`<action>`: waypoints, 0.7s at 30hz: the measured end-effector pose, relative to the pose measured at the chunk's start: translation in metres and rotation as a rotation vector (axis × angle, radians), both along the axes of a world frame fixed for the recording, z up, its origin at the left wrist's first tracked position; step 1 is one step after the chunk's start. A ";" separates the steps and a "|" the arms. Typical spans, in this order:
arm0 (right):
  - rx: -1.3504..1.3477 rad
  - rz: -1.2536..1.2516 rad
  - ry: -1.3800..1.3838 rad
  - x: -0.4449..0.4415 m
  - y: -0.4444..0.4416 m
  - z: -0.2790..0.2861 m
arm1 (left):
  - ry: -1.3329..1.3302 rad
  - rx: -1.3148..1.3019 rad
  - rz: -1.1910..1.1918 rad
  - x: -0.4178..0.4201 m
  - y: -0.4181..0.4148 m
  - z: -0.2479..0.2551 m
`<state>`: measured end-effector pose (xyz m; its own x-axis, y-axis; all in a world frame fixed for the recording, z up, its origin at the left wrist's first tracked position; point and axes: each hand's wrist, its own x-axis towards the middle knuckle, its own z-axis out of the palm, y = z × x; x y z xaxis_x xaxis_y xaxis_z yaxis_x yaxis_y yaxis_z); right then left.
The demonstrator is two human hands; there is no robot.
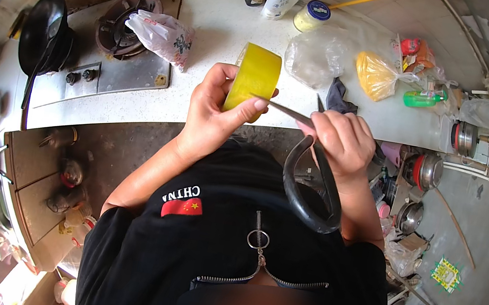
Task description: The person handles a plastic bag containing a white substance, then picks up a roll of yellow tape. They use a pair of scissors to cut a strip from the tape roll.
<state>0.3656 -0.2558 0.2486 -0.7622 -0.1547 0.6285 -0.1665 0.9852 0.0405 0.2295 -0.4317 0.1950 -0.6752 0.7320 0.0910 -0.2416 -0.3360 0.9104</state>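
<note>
My left hand [217, 109] grips a wide roll of yellow packing tape [257, 74], held on edge in front of my chest, with the thumb at its lower part. In my right hand [343, 142] is a pair of scissors [336, 199] with large black handle loops. Its blades are spread: one reaches left across the tape near my left thumb, the other points up. Whether the tip touches the tape I cannot tell. Beyond my hands, on the white countertop [209, 16], lie a crumpled clear plastic bag [316, 55] and a dark cloth [342, 98].
A gas stove [141, 72] at the left bears a white plastic bag [164, 35]; a black wok [43, 34] stands beside it. Bottles and a blue-lidded jar [312, 16] stand at the back. On the right are a bag of yellow contents [376, 75] and a green bottle [423, 99].
</note>
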 end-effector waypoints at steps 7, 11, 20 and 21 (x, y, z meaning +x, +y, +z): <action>0.118 0.005 -0.094 0.004 0.009 0.020 | -0.010 0.026 -0.033 0.001 -0.001 0.002; 0.209 0.000 -0.151 0.002 0.004 0.038 | -0.007 0.017 0.059 0.005 0.004 0.004; 0.345 0.011 -0.182 -0.006 0.000 0.044 | -0.111 -0.035 0.162 0.009 0.006 0.013; 0.347 0.011 -0.184 -0.006 -0.001 0.044 | -0.100 -0.043 0.162 0.008 0.005 0.012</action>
<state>0.3600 -0.2567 0.2925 -0.8546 -0.3425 0.3903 -0.2123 0.9164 0.3394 0.2379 -0.4264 0.2071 -0.7889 0.6145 -0.0111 -0.2772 -0.3397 0.8988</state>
